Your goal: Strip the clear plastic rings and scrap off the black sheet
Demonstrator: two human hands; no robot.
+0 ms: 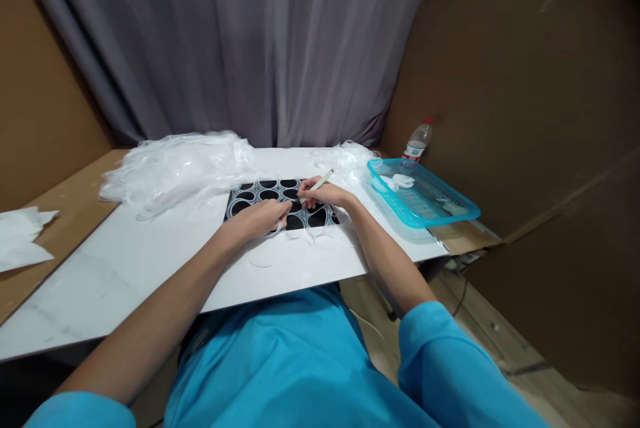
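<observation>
My right hand point(315, 193) holds a slim white pen-like tool point(324, 179), its back end pointing up and to the right. Under both hands lies a black mat point(316, 217) with a pale looping pattern. My left hand point(267, 216) rests on the mat's left half, fingers curled, with a bit of white strand by the fingertips; what they pinch is too small to make out. The tool's tip is near the left fingertips. Thin clear strands point(305, 237) lie along the mat's front edge.
A big heap of clear and white strands point(183, 168) lies left, a smaller heap point(350, 158) behind right. A blue basket point(425, 220) with white bundles point(401, 181) stands right, a bottle point(417, 141) behind it. White sheets point(23, 238) lie far left. Cardboard walls point(510, 81) flank the table.
</observation>
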